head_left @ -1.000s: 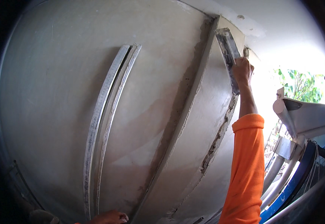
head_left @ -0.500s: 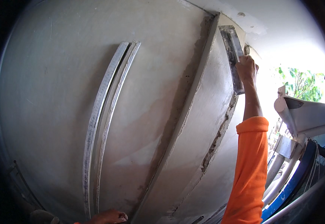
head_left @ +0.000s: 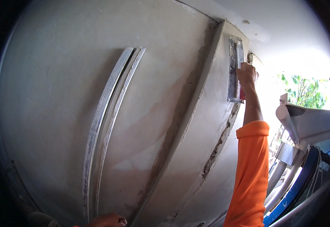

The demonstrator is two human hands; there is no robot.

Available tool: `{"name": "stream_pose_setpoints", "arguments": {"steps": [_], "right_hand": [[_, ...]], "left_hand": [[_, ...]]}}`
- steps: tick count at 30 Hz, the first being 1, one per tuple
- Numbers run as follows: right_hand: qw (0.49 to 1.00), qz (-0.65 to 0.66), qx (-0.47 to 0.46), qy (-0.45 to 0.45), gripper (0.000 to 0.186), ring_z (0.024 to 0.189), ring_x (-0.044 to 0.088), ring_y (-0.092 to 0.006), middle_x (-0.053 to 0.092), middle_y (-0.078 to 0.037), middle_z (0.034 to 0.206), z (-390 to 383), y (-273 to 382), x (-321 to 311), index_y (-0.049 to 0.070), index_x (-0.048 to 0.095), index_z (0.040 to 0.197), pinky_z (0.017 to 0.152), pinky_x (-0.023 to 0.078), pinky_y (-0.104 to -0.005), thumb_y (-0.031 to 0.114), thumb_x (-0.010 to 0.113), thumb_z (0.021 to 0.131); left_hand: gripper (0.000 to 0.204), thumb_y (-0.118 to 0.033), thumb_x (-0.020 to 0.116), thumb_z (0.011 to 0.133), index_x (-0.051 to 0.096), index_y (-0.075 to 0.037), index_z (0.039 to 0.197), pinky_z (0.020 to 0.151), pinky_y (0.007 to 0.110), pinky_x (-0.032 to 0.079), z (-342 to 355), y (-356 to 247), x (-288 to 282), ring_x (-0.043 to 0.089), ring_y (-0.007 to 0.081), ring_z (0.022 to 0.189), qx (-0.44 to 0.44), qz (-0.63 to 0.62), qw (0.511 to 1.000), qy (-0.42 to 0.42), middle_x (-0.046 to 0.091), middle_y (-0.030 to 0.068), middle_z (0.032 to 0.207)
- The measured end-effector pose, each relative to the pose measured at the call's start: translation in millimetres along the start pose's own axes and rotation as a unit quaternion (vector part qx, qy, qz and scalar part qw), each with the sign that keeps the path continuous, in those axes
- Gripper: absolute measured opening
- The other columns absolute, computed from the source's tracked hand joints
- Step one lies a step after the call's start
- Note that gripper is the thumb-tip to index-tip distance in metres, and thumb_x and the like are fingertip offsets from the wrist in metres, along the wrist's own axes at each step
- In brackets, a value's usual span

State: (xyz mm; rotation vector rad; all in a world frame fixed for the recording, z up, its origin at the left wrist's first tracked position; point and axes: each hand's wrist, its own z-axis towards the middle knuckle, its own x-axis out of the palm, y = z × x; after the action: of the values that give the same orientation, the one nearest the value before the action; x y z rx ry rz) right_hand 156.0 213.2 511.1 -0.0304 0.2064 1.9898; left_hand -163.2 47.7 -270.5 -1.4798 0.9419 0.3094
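My right hand (head_left: pixel 248 75) is closed round the handle of a plastering trowel (head_left: pixel 232 84). Its long metal blade, smeared with grey mortar, lies against the upper part of a plastered column (head_left: pixel 195 132), close to the ceiling. A little red shows beside the blade below my fist. Down at the lower edge, my left hand (head_left: pixel 107 221) appears only in part, with its fingers curled; whatever they may grip is out of sight.
Two long, pale straightedges (head_left: pixel 103 102) stand against the grey wall (head_left: pixel 47 113) at left. A rough, broken strip (head_left: pixel 220 147) runs down the column's right side. At right are thick pale tubes (head_left: pixel 292 123), a blue curved part (head_left: pixel 295 196) and leaves outside.
The trowel has turned more upright and moved slightly down the column with my right hand. The view has tilted a little, and my left hand sits lower in it.
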Motion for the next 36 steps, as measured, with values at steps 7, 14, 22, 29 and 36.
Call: {"name": "stream_pose_setpoints", "arguments": {"steps": [7,14,22,29,36], "right_hand": [[0.98,0.152,0.073,0.102,0.019,0.071,0.075,-0.0237,0.075,-0.016,0.095,-56,26,-38,0.003,0.074,0.099,0.068,0.062,-0.0371,0.017,0.065,0.09],[0.937,0.326,0.099,-0.07,0.02,0.058,0.06,-0.0153,0.062,-0.008,0.078,-287,-28,-62,-0.002,0.064,0.094,0.054,0.05,-0.0347,0.015,0.074,0.097],[0.877,0.384,0.27,0.105,0.02,0.068,0.06,-0.0119,0.059,0.0,0.077,-541,-17,-61,0.002,0.062,0.108,0.064,0.05,-0.0308,0.021,0.066,0.104],[0.915,0.292,0.215,0.175,0.031,0.073,0.069,-0.0212,0.068,-0.012,0.084,-490,7,-36,-0.001,0.061,0.118,0.072,0.054,-0.0368,0.027,0.065,0.105],[0.949,0.244,0.148,0.133,0.034,0.081,0.073,-0.0343,0.072,-0.019,0.09,-444,25,-1,-0.001,0.06,0.12,0.076,0.056,-0.0425,0.028,0.068,0.104]], "left_hand": [[0.041,-0.05,0.063,0.1,0.073,-0.02,0.127,0.098,0.043,0.054,2,6,8,0.072,0.0285,0.111,0.007,-0.006,1.0,-0.023,0.077,0.0069,0.12],[0.035,-0.037,0.065,0.101,0.072,-0.016,0.128,0.087,0.04,0.056,-5,-8,5,0.072,0.0226,0.086,0.07,-0.115,0.991,-0.02,0.078,0.0081,0.104],[0.032,-0.034,0.067,0.101,0.073,-0.014,0.127,0.083,0.039,0.056,-31,-38,-21,0.071,0.0222,0.08,0.028,-0.142,0.989,-0.002,0.077,0.0087,0.104],[0.03,-0.033,0.068,0.101,0.075,-0.013,0.123,0.078,0.039,0.056,-41,-51,-29,0.07,0.0213,0.075,0.001,-0.137,0.99,-0.042,0.078,0.0082,0.097],[0.028,-0.03,0.067,0.102,0.074,-0.014,0.124,0.082,0.037,0.056,-55,-69,-46,0.072,0.0225,0.081,-0.057,-0.12,0.99,-0.041,0.08,0.0064,0.106]]}}
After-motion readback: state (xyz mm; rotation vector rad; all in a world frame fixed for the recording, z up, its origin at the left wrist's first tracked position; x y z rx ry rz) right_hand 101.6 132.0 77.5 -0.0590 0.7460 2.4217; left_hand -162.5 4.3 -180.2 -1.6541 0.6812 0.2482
